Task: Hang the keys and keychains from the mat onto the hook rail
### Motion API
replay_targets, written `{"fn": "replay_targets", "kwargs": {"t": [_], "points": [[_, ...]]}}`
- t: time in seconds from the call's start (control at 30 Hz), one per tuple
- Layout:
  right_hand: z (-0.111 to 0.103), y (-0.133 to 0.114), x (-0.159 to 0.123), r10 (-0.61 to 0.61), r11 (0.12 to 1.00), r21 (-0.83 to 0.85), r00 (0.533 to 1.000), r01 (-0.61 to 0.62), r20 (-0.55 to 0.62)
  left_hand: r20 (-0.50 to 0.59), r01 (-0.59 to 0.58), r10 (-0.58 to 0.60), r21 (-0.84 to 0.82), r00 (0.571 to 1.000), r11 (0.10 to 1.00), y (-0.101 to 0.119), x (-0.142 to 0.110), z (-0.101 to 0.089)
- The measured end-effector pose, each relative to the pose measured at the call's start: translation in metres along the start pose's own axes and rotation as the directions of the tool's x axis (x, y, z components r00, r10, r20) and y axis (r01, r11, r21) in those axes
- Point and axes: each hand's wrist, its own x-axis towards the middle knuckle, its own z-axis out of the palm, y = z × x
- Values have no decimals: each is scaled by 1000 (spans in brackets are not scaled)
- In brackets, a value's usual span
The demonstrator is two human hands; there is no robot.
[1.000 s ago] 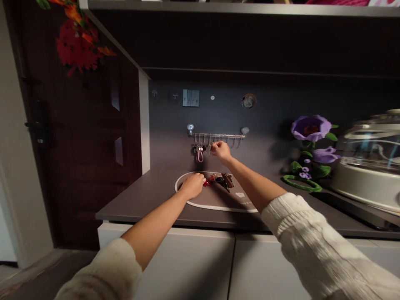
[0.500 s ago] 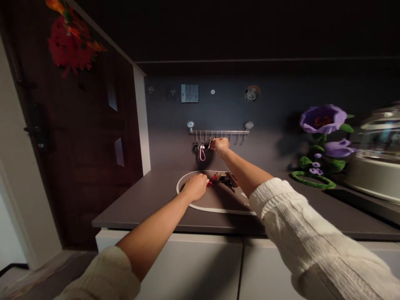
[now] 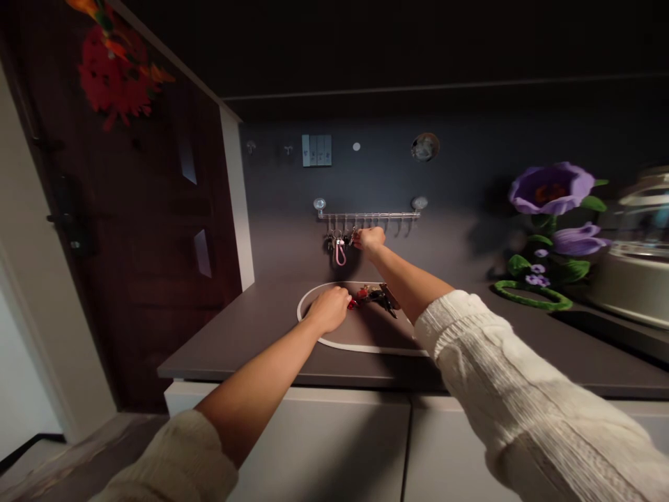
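Observation:
A metal hook rail (image 3: 389, 215) is fixed to the dark wall above the counter. My right hand (image 3: 370, 239) is raised to the rail, fingers pinched on a small key (image 3: 354, 237) at one hook. Left of it hang more keys with a pink loop (image 3: 340, 252). On the counter lies an oval mat (image 3: 334, 339) with a white rim. My left hand (image 3: 329, 309) rests closed on the mat, touching a pile of keys with a red tag (image 3: 373, 297). What its fingers hold is hidden.
A dark wooden door (image 3: 136, 230) with a red flower ornament (image 3: 112, 73) stands at left. Purple artificial flowers (image 3: 554, 209) and a glass-lidded appliance (image 3: 635, 258) sit at the right of the counter (image 3: 251, 335). Wall switches (image 3: 316, 150) are above the rail. White cabinet fronts lie below.
My right hand has risen slightly toward the rail with the key. The view has shifted down and left. My left hand has stayed on the mat.

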Motion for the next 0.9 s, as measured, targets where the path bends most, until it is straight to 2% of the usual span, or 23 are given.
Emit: {"fn": "replay_targets", "kwargs": {"t": [0.43, 0.8, 0.9], "points": [[-6, 9, -1, 1, 999, -41, 1000, -1, -3, -2, 11, -11, -3, 1000, 1000, 0, -1, -1], [-10, 9, 1, -8, 997, -79, 998, 13, 63, 0, 36, -36, -7, 999, 999, -1, -1, -2], [-12, 11, 4, -48, 990, -132, 996, 58, 80, -13, 39, -39, -8, 999, 999, 0, -1, -2]]}}
